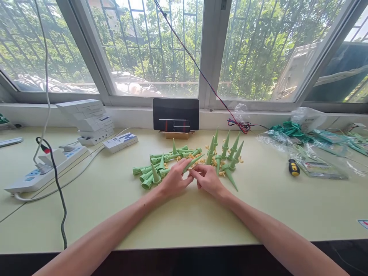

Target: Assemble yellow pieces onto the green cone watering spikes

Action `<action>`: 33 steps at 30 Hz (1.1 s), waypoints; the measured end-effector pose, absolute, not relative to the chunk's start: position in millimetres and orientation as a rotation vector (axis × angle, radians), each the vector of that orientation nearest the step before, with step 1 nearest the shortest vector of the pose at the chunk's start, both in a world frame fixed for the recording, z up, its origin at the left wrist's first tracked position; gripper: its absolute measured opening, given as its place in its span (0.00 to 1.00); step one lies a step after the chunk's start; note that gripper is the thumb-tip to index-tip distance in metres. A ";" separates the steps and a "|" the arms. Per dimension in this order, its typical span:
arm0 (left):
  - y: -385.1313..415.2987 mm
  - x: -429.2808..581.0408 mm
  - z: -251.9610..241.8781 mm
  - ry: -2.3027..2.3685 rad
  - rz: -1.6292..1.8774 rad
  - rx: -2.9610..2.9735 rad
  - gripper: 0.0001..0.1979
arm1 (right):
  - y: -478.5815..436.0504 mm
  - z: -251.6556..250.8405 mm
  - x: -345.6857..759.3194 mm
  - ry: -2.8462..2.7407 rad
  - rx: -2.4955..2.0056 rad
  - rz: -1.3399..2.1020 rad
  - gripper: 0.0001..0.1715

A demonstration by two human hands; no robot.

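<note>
Your left hand [176, 178] holds a light-green, tapered plastic spike [194, 162], with the thumb and fingers closed on its near end; the pointed tip projects away from you and to the right. Your right hand [208, 179] is positioned just beside the left hand, its thumb and index finger drawn together near the same end of the spike. Whether they pinch a small part cannot be told from this view. The spike is between your hands, above the pale yellow-green tabletop [166, 230].

To the left, light-green, hollow plastic tubes [147, 184] lie on their sides. To the right, light-green, collared plastic cones [225, 145] stand mostly upright, with small yellow pieces [221, 173] around their bases. Behind your hands is a black, rectangular screen [176, 109]. A yellow-and-black, rounded tool handle [293, 168] lies farther right.
</note>
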State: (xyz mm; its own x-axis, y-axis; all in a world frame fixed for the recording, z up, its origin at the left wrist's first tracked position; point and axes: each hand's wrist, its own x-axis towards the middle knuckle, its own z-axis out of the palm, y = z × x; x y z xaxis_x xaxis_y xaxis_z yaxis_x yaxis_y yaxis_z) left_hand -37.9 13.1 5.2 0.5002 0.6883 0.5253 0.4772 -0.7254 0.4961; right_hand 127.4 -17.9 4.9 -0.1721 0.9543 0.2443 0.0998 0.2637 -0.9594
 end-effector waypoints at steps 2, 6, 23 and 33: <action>12.8 -37.8 5.2 0.983 1.065 2.468 0.20 | -15.6 4.6 127.7 -1.470 -1.001 1.171 0.19; 12.0 -37.4 6.1 0.975 1.081 2.470 0.19 | -12.1 5.3 129.7 -1.347 -0.961 1.398 0.20; 11.3 -37.6 4.1 0.958 1.069 2.426 0.20 | -17.9 5.3 126.0 -1.487 -1.033 1.040 0.20; 10.3 -37.6 5.8 0.967 1.064 2.430 0.20 | -15.8 6.4 128.3 -1.424 -1.003 1.233 0.21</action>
State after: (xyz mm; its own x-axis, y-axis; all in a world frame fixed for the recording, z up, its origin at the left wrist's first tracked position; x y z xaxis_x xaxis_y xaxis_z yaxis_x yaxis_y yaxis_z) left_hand -37.6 10.3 5.8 0.4945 0.6926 0.5251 0.4565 -0.7211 0.5212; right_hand 128.3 -15.8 6.4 -0.1956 0.9696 0.1472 -0.0071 0.1487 -0.9889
